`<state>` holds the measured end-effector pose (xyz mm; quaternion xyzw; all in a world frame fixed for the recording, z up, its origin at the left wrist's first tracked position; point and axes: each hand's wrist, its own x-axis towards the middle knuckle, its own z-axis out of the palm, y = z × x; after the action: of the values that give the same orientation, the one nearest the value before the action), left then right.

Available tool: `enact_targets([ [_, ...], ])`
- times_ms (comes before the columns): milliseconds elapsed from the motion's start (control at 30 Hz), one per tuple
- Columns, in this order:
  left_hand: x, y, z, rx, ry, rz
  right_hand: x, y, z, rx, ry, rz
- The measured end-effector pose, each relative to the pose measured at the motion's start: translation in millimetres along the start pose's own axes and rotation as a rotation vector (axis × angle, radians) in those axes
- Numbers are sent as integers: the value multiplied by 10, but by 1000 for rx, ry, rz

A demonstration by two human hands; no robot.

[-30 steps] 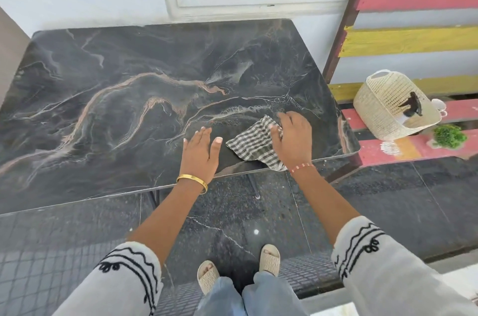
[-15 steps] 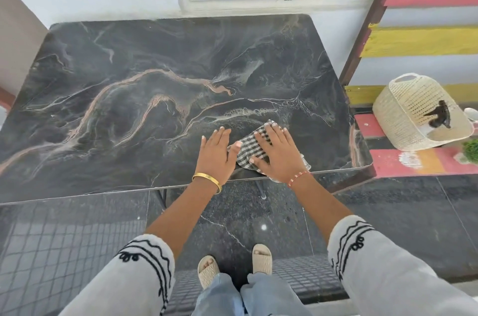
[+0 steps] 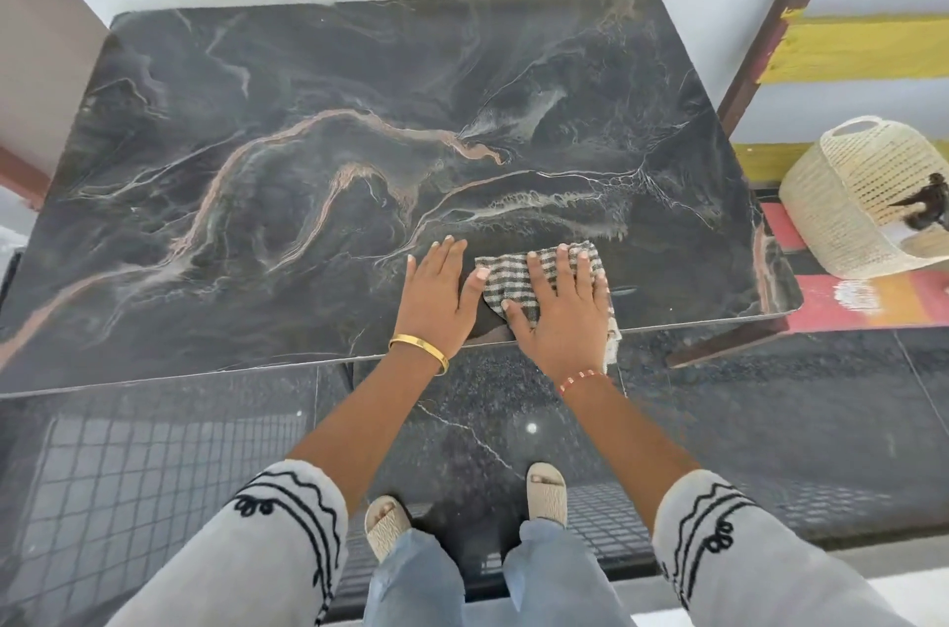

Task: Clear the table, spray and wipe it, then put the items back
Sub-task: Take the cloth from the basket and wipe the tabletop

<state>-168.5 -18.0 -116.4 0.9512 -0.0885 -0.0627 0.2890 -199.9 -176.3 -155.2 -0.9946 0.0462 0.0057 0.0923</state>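
1. Head view: a dark marbled table [image 3: 318, 195] fills the middle, its near edge running in front of the person.
2. The right hand [image 3: 562, 313] lies flat on a checked cloth [image 3: 506, 280], fingers straight and spread, pressing it to the tabletop near the near edge, toward the right end.
3. One corner of the cloth hangs over the table's edge just beside the right wrist, which wears a beaded bracelet [image 3: 583, 377].
4. The left hand [image 3: 436, 298] rests flat on the bare tabletop just left of the cloth, fingers straight and together; its thumb tip touches the cloth's left edge. A gold bangle [image 3: 418, 352] sits on that wrist.
5. To the right, off the table, a woven basket [image 3: 842, 200] lies tilted on a painted bench [image 3: 873, 303], with a dark object inside that is too unclear to name.
6. Below, grey embroidered sleeves, jeans and pale sandals [image 3: 547, 493] show over a dark floor.
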Motion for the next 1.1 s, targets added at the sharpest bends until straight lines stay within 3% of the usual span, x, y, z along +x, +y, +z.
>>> enact_targets([
  [300,-396,-1132,-881,40,36,-13,-234,-2130,393,45,-36,-53],
  [500,-575,-1846,-1473,54,159,-107,-271,-3230,582,58,-141,-273],
  [700,-643,-2205,-1698,34,191,-186,-353,-2940,560,-162,22,-791],
  [833,-567,-2082,-1653,4,187,-166,-484,-2706,478,-129,123,-907],
  [1000,-496,-1814,-1562,-63,170,-102,-586,-2265,214,77,191,-858],
  [1100,-458,-1698,-1520,-85,159,-99,-461,-2170,-63,273,70,-506],
])
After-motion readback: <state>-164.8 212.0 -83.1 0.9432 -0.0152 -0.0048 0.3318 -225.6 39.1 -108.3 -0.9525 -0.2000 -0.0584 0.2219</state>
